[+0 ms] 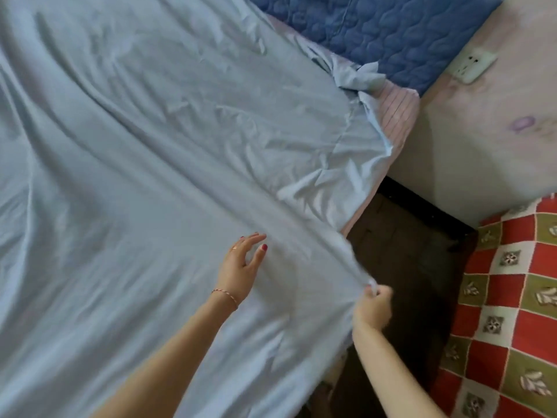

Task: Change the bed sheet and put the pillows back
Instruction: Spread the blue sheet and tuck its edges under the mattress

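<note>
The wide pale-blue cotton sheet (156, 164) is draped over the bed, wrinkled, its far corner bunched beside the quilted navy headboard pad (391, 31). Right hand (373, 306) pinches the sheet's near edge; left hand (241, 263), fingers spread, hovers over it. Tucking remains, I'd judge; no pillows in view.

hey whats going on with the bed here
A person is spreading a light blue sheet over the bed. The right hand pinches the sheet's edge at the bedside, pulling it taut, while the left hand hovers open over the fabric. The far corner is bunched, leaving the pink striped mattress exposed. No pillows are in view.
</note>
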